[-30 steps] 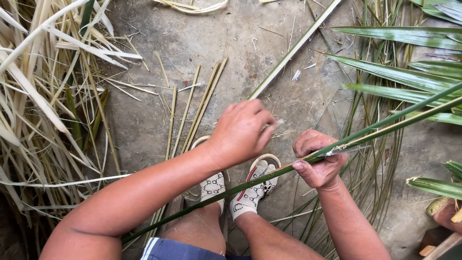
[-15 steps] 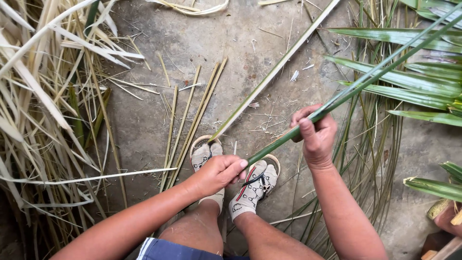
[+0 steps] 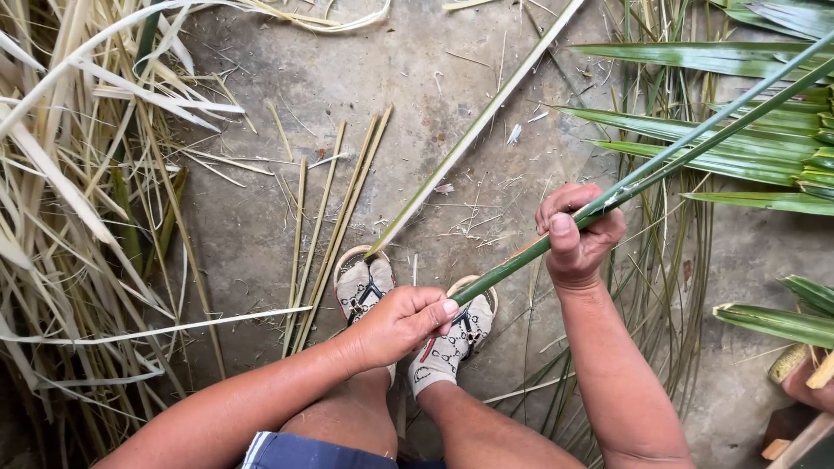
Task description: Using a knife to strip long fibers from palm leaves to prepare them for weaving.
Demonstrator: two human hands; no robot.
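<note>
A long green palm leaf stalk [image 3: 686,148] runs from the lower middle up to the right edge. My left hand [image 3: 401,323] grips its lower end just above my feet in patterned socks and sandals [image 3: 447,347]. My right hand [image 3: 575,233] is closed around the stalk higher up, thumb pressed on top, together with a thin blade whose tip [image 3: 615,200] shows beside the fingers. The stalk slants up and right between the two hands.
A heap of dry pale leaf strips [image 3: 78,191] fills the left side. Several split sticks [image 3: 334,226] lie on the concrete floor [image 3: 417,95]. Fresh green fronds [image 3: 747,122] spread at the right, and a long strip [image 3: 473,130] lies diagonally.
A second ago my left hand was raised near the right; it has dropped to the stalk's lower end and gripped it. The stalk has swung steeper, and my right hand has shifted slightly.
</note>
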